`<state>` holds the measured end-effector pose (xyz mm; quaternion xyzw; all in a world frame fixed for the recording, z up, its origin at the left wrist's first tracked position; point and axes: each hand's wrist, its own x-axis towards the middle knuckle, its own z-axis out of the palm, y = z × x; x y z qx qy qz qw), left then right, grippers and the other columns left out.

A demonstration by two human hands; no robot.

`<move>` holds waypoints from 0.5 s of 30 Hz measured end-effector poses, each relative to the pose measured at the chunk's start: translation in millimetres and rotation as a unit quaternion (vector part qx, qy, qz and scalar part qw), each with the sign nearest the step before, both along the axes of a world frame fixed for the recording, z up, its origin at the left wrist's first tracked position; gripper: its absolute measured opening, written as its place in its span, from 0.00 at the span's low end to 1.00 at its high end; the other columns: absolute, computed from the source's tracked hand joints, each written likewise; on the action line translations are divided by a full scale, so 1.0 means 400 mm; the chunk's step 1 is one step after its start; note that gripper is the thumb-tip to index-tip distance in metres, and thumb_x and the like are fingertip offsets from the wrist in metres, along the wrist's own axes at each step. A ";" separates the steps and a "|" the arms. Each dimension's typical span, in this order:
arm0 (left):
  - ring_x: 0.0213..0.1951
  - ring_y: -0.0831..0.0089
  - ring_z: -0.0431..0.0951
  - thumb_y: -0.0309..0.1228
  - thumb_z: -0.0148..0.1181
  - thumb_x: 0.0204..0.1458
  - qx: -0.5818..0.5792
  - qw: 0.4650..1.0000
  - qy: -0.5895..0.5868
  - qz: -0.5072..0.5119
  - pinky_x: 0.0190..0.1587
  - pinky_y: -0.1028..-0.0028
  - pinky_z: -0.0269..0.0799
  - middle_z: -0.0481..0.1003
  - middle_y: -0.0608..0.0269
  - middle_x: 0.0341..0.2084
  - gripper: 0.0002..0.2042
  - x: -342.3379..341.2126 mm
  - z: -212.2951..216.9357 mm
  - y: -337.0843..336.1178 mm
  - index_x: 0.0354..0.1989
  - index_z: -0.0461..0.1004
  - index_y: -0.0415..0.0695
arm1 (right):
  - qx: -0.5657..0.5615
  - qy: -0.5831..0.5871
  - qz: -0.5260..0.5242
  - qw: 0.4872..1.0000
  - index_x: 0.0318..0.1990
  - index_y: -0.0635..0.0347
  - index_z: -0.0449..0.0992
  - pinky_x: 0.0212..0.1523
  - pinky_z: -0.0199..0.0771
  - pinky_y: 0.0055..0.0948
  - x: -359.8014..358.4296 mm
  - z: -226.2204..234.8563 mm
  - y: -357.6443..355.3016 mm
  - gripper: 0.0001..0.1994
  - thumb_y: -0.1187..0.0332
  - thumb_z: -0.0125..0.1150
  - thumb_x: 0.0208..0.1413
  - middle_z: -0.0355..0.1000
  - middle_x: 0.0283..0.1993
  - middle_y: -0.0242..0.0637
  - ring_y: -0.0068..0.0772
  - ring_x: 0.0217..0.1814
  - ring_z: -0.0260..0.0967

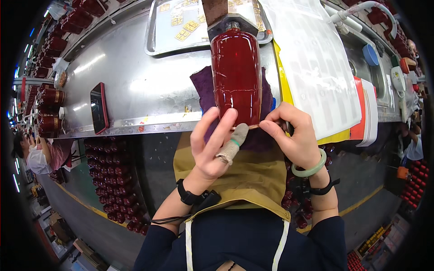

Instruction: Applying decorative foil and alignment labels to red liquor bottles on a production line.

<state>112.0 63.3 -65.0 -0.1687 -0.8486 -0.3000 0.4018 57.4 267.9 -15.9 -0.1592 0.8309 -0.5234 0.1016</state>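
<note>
A tall dark red glass bottle (236, 72) lies lengthwise on a purple cloth (203, 88) at the near edge of a steel bench (135, 86), its neck held in a brown block (217, 13) at the far end. My left hand (212, 144), thumb wrapped in a cloth cot, has its fingertips against the bottle's base on the left. My right hand (294, 137), with a pale green bangle on the wrist, pinches at the base's right corner, pressing something small that I cannot make out.
A steel tray (156, 31) with small gold labels sits behind the bottle. White sheets (316, 67) on yellow and red pads lie to the right. A red-cased phone (98, 108) lies at left. More red bottles (49, 97) stand far left; crates of them (115, 180) sit below the bench.
</note>
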 end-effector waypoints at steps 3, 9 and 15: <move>0.53 0.48 0.82 0.16 0.72 0.49 0.029 0.998 -0.028 -0.039 0.49 0.61 0.86 0.84 0.49 0.48 0.07 -0.012 -0.004 0.000 0.31 0.77 0.34 | -0.004 0.027 -0.001 1.000 0.33 0.66 0.80 0.28 0.64 0.29 -0.002 -0.013 -0.004 0.08 0.72 0.73 0.58 0.72 0.27 0.36 0.27 0.24 0.64; 0.52 0.50 0.84 0.14 0.78 0.42 0.063 0.998 -0.007 -0.002 0.53 0.62 0.86 0.83 0.48 0.50 0.20 -0.004 -0.042 -0.018 0.46 0.83 0.34 | -0.008 0.029 0.015 0.999 0.33 0.66 0.81 0.29 0.65 0.28 0.000 0.012 -0.006 0.07 0.73 0.73 0.58 0.72 0.28 0.36 0.27 0.25 0.65; 0.53 0.48 0.83 0.14 0.71 0.49 0.053 0.998 -0.013 -0.009 0.50 0.61 0.87 0.83 0.48 0.50 0.06 0.003 -0.026 -0.015 0.34 0.81 0.34 | -0.012 0.022 0.007 1.000 0.33 0.66 0.81 0.29 0.65 0.29 0.001 0.010 -0.001 0.07 0.72 0.73 0.58 0.72 0.27 0.36 0.28 0.25 0.64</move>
